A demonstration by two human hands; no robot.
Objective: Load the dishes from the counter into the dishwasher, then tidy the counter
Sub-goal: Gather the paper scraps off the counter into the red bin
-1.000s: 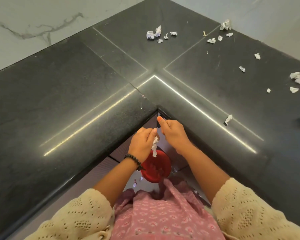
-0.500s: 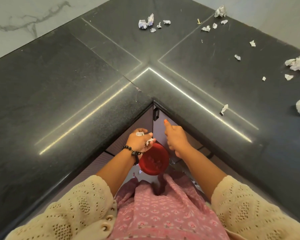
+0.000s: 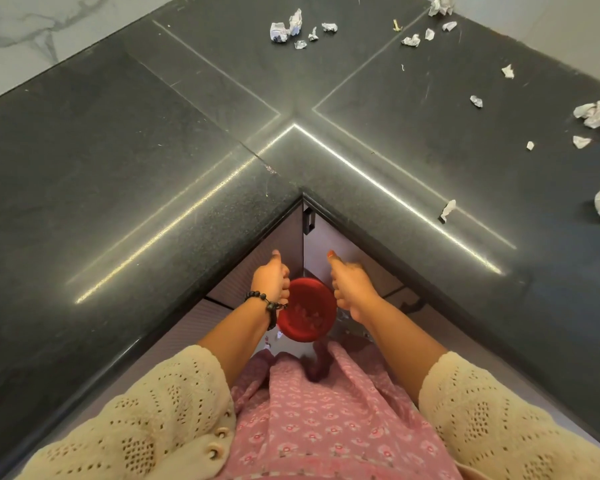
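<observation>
Both hands hover below the tabletop's [image 3: 118, 161] inner corner, left hand [image 3: 270, 278] and right hand [image 3: 352, 284] curled shut, thumbs up, flanking a red bin [image 3: 307, 315]. Crumpled paper scraps [image 3: 291, 27] litter the far and right edges.

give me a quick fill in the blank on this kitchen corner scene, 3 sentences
1. The round container below the counter edge, between both hands, is ____ in colour.
2. The beaded bracelet is on the person's ____ wrist.
3. The scraps of crumpled paper lie on the ____ stone counter.

Missing words: red; left; black
</observation>
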